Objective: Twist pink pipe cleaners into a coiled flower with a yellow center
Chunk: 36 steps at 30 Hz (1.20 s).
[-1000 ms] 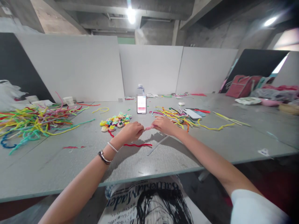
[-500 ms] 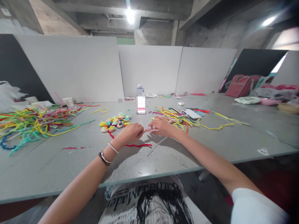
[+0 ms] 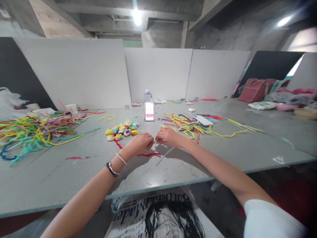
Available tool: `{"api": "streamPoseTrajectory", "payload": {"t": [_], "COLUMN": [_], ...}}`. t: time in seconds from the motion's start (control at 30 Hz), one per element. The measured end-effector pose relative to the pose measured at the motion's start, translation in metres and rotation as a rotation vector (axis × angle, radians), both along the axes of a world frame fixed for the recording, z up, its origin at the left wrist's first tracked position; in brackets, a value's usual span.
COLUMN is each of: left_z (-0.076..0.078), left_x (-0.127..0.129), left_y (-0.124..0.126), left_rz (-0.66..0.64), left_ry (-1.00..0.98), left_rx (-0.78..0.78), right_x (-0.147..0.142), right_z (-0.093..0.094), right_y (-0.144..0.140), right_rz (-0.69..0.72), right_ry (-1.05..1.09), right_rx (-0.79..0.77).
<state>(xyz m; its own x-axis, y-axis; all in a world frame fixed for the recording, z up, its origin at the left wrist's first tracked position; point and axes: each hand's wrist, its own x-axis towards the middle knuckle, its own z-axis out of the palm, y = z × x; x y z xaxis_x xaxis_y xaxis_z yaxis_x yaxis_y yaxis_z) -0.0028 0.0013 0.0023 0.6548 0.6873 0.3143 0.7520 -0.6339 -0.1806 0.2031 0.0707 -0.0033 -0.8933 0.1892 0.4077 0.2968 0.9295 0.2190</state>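
My left hand (image 3: 143, 142) and my right hand (image 3: 168, 136) meet fingertip to fingertip above the table. Both are closed around a small pipe-cleaner piece (image 3: 155, 141), of which only a yellowish bit shows between them. Just under my hands lies a red pipe cleaner (image 3: 151, 154), partly covered by the left one. Close by, a thin grey strip (image 3: 164, 156) slants across the tabletop below my right hand. Behind my left hand is a cluster of small fuzzy flowers (image 3: 121, 130) in many colours.
Loose pipe cleaners (image 3: 183, 122) lie beyond my right hand, near a white phone-shaped object (image 3: 203, 120). A big tangled pile of pipe cleaners (image 3: 37, 129) covers the left side. A bottle (image 3: 148, 96) stands at the back, before white panels (image 3: 158, 72). The table's front edge (image 3: 160, 190) is near me.
My fingertips have drawn closer together, and my right hand's fingers have curled in. The pink part seen earlier between the hands is now hidden; a yellowish bit shows.
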Motion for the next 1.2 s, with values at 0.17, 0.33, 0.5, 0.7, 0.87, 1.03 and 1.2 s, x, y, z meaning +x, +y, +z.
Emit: {"api": "streamPoseTrajectory", "payload": {"t": [0.17,0.33,0.5,0.7,0.87,1.03,1.2], "left_z": [0.004,0.000,-0.004,-0.002,0.001,0.002,0.002], "left_x": [0.001,0.002,0.000,-0.002,-0.002,0.000,0.001], "left_y": [-0.003,-0.002,0.001,0.001,0.000,-0.001,-0.003], "left_rz": [0.012,0.060,0.173,0.266,0.305,0.275,0.232], "left_ry": [0.018,-0.066,-0.235,-0.342,-0.269,-0.245,-0.289], "left_rx": [0.017,0.025,-0.083,-0.029,0.025,0.032,0.005], "right_x": [0.005,0.003,-0.001,0.004,0.007,0.009,0.009], "right_z": [0.000,0.002,0.004,0.005,0.008,0.007,0.006], "right_y": [0.008,0.001,-0.005,-0.005,-0.005,-0.003,-0.002], "right_rz": [-0.020,-0.048,-0.081,-0.120,-0.133,-0.092,-0.066], "right_ry": [0.003,0.036,0.070,0.142,0.161,0.171,0.185], "right_rx": [-0.029,-0.105,-0.191,-0.163,-0.091,-0.065,-0.061]}}
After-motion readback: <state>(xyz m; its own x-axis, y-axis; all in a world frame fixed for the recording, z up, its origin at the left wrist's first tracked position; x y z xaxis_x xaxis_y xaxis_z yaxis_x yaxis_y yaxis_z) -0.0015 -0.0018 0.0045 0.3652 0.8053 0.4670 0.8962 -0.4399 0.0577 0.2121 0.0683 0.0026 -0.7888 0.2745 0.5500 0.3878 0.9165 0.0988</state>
